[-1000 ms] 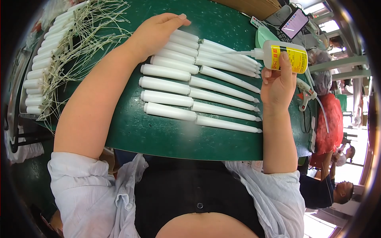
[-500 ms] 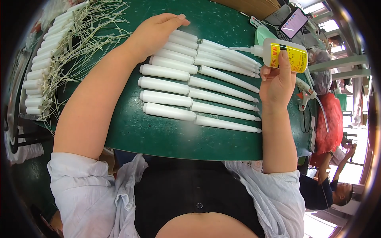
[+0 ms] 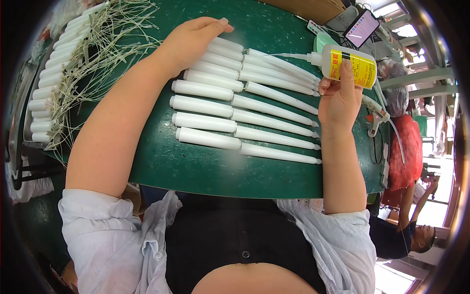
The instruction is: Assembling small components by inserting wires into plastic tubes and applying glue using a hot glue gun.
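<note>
On the green table lies a row of white candle-shaped pieces, each a thick white cylinder (image 3: 203,109) lined up end to end with a slim tapered stick (image 3: 275,117). My left hand (image 3: 196,41) rests over the far cylinders with its fingers stretched out along the far side of the row; part of those cylinders is hidden beneath it. In my right hand (image 3: 338,100) is a translucent squeeze bottle (image 3: 350,67) with a yellow label, tipped on its side. Its long thin nozzle points left, above the far tapered sticks near where they meet the cylinders.
At the left a tray (image 3: 28,117) holds more white cylinders with tangled pale wires (image 3: 105,49). A phone (image 3: 362,28), a remote control (image 3: 315,27) and a glue gun (image 3: 377,117) sit at the right. Beyond are a red bag (image 3: 406,152) and another person (image 3: 391,237).
My right hand has shifted slightly left and away from me with the bottle, so the nozzle lies over a farther stick. The left hand has stayed almost still.
</note>
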Demonstrator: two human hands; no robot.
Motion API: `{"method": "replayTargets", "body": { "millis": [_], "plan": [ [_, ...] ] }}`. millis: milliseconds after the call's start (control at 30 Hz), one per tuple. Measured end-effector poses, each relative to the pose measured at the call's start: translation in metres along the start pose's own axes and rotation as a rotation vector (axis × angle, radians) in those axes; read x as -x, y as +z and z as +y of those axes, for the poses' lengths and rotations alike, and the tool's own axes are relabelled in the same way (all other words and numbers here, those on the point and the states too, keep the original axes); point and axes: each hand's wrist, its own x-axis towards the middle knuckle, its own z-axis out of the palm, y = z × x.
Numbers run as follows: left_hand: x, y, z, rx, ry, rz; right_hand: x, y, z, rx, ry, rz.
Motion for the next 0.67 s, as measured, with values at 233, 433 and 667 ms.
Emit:
{"method": "replayTargets", "body": {
  "millis": [233, 433, 667],
  "plan": [
    [0.0000, 0.0002, -0.0012, -0.013, 0.006, 0.009, -0.0013, 0.0026, 0.0029, -0.001, -0.003, -0.030],
    [0.0001, 0.0000, 0.0002, -0.004, 0.002, 0.000, -0.0026, 0.0041, 0.0034, 0.005, -0.011, -0.004],
    [0.0017, 0.0010, 0.0018, -0.012, 0.013, 0.008, -0.0049, 0.0040, 0.0064, -0.021, -0.010, 0.004]
  ]
}}
